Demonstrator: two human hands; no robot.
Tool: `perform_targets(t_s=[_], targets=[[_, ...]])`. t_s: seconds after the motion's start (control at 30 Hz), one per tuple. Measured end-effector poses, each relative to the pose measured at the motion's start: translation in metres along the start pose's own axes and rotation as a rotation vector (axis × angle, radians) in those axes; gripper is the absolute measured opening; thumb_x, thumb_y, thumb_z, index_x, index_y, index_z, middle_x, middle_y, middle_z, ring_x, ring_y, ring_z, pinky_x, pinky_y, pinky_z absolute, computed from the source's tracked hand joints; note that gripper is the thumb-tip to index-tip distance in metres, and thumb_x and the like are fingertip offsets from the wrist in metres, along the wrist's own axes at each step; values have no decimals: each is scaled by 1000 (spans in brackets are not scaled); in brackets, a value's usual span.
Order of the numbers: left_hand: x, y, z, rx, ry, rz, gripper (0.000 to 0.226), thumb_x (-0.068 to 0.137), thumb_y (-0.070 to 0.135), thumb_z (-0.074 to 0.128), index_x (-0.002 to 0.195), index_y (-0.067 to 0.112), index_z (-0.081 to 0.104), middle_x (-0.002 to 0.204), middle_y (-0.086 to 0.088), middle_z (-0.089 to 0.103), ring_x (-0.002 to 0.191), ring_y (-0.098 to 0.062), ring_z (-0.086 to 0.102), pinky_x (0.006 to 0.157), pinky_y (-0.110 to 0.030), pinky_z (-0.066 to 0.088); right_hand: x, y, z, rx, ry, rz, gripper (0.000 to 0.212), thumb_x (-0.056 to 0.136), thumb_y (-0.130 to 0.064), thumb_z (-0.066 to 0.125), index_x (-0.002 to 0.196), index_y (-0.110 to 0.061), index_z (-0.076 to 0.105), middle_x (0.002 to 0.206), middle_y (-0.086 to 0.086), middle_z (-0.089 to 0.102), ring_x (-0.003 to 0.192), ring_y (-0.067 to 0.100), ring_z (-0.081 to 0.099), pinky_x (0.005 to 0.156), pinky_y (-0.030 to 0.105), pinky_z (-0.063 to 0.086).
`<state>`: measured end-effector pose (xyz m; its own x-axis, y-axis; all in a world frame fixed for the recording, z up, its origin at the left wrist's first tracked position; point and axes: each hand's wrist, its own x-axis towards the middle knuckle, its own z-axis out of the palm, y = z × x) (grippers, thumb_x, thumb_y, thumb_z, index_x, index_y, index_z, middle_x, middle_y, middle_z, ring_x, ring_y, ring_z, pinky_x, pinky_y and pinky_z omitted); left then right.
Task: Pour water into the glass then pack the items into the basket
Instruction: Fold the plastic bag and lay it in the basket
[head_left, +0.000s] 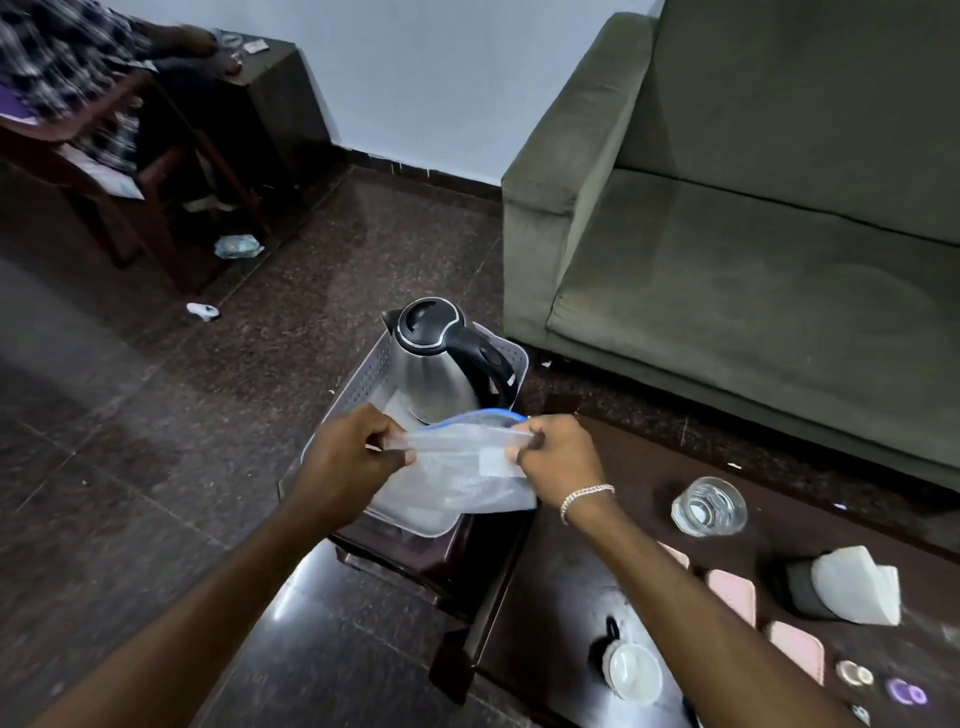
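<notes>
A steel electric kettle (441, 374) with a black lid and handle stands upright inside a grey perforated plastic basket (358, 384) at the table's far left end. Over the basket's near end I hold a clear zip bag (457, 473) with a blue seal, stretched between both hands. My left hand (353, 452) pinches its left top corner and my right hand (558, 449) pinches its right top corner. A clear drinking glass (709, 506) stands upright on the dark wooden table (597, 587), to the right of my right wrist.
On the table's right part lie a white filter holder on a black base (847, 587), pink pads (735, 595), a small white cup (634, 673) and small round items (904, 691). A green sofa (753, 234) stands behind. A wooden chair (130, 171) with clothes is far left; litter dots the floor.
</notes>
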<state>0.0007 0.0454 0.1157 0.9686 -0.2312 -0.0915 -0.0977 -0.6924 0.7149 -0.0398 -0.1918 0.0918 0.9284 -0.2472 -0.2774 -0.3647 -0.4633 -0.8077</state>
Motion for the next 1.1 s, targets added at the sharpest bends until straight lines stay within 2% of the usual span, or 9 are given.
perform_targets(t_s=[0.07,0.17,0.27,0.4,0.6,0.7,0.8,0.93,1.1], targets=[[7,-8,-9,26,51,-27,16,79,10,86,82,6,71,85,-2,61,75,-16,58,70,-29,43,6,-6,11,-58,21,-35,28,83,-13,67,58,-16,58,85,6,55,81,19,50,72,24,32],[22,-24,-26,-97,56,-110,18,89,16,78,87,5,64,88,-10,63,79,-26,58,73,-39,45,15,-18,21,9,7,-76,30,88,-20,65,61,-21,52,90,2,57,86,17,49,76,25,31],[34,-38,-29,-98,103,-123,23,91,15,76,88,10,53,76,-3,62,66,-19,53,63,-35,42,22,-23,38,133,32,-94,4,86,-14,65,85,-17,63,75,5,67,70,19,60,65,30,49],[55,-61,-24,45,204,-89,33,82,7,78,90,20,48,77,-1,62,65,-13,56,61,-28,42,28,-16,75,58,-57,-135,43,88,-9,52,127,-25,43,75,17,67,67,37,66,68,46,58],[80,-119,2,436,-103,12,17,84,-2,72,98,7,77,106,-15,70,97,-36,68,79,-32,46,31,11,131,-600,-248,-340,43,80,-16,55,119,-33,49,91,14,71,84,38,67,74,39,50],[83,-138,20,606,-318,-3,54,84,16,80,134,3,64,145,-13,57,130,-33,57,109,-34,39,32,21,152,-820,-246,-398,24,84,-16,60,107,-19,64,103,12,72,101,35,65,88,40,45],[75,-155,37,823,-433,56,81,83,33,82,151,8,47,162,-7,36,134,-37,46,114,-36,32,30,35,165,-930,-207,-362,26,88,-9,51,107,-14,68,108,12,72,111,36,55,97,44,33],[65,-155,48,1161,-346,147,78,73,53,83,139,26,52,155,-9,28,130,-38,38,103,-47,41,29,31,174,-938,-144,-367,28,86,-9,53,106,-15,71,117,12,61,111,35,45,94,49,31],[71,-140,63,954,-573,-20,62,85,14,75,139,13,43,128,-18,55,115,-39,64,91,-43,53,36,23,177,-857,-477,-371,37,94,-9,52,131,-12,54,131,14,52,121,38,49,97,47,45]])
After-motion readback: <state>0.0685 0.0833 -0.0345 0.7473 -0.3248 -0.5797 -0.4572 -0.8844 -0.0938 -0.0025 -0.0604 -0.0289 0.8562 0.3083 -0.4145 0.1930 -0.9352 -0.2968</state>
